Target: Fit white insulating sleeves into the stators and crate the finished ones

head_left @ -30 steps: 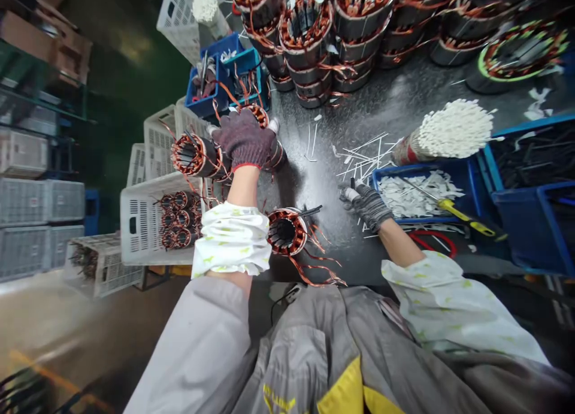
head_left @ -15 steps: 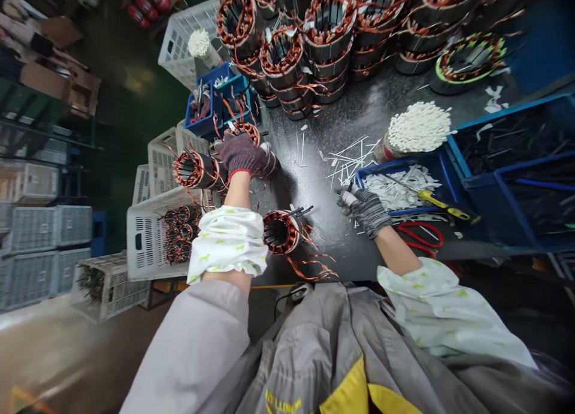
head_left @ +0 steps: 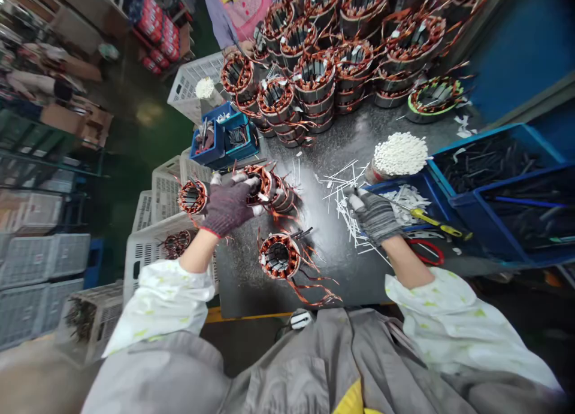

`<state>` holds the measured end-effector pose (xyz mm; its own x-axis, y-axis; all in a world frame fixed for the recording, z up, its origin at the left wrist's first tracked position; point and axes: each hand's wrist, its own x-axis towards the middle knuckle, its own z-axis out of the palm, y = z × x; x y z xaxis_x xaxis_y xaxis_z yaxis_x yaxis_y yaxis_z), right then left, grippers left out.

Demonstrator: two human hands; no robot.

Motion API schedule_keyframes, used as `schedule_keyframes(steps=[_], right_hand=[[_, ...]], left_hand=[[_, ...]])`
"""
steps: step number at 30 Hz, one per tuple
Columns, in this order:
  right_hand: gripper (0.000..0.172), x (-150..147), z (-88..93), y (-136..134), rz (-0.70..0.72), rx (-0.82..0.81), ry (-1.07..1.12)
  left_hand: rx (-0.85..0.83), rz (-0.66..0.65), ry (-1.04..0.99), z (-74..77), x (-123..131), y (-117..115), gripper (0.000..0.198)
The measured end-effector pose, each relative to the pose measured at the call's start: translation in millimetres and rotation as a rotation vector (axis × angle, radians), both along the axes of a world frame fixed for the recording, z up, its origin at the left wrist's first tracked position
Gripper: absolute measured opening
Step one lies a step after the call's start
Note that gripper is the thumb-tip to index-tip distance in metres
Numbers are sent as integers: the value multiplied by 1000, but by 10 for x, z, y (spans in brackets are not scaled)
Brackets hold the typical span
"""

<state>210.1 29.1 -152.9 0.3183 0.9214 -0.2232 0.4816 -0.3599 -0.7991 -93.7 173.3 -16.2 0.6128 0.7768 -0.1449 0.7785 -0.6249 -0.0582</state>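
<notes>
My left hand (head_left: 229, 205), in a maroon knit glove, lies across a copper-wound stator (head_left: 263, 183) on the dark metal table (head_left: 251, 297), its fingers over the stator's rim. A second wound stator (head_left: 192, 196) sits just left of that hand, at the table's edge. A third stator (head_left: 278, 256), trailing loose copper leads, stands nearer me, between my arms. My right hand (head_left: 375, 217), in a grey knit glove with white fingertips, hovers at scattered white insulation strips (head_left: 345, 189). I cannot tell whether it holds anything.
Stacks of wound stators (head_left: 314, 72) fill the far table. To the right are a blue tray of white scraps (head_left: 404, 201), a yellow-handled screwdriver (head_left: 435, 222), red-handled scissors (head_left: 426, 252) and blue bins (head_left: 494, 162). White crates (head_left: 166, 252) stand left. A co-worker (head_left: 238, 12) stands beyond.
My head has tilted up, widening the view and bringing the co-worker in. My left hand has dropped nearer me and now lies lower across the stators. My right hand has moved slightly right.
</notes>
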Motion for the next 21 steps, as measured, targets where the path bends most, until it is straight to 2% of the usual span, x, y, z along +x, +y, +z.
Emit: schedule_keyframes(steps=[2, 4, 6, 8, 14, 21], right_hand=[[37, -21, 165, 232, 112, 6, -186], [37, -108, 293, 470, 274, -57, -382], [37, -227, 341, 674, 378, -146, -485], [35, -340, 310, 815, 420, -204, -523], [35, -504, 151, 924, 455, -256, -523], [35, -620, 211, 984, 491, -282, -541]], left_hand=[[4, 45, 52, -140, 103, -92, 61], [11, 90, 66, -285, 180, -131, 53], [47, 124, 53, -389, 228, -134, 47], [72, 137, 43, -444, 252, -130, 47], [74, 178, 58, -439, 293, -170, 49], [65, 173, 71, -430, 319, -187, 48]])
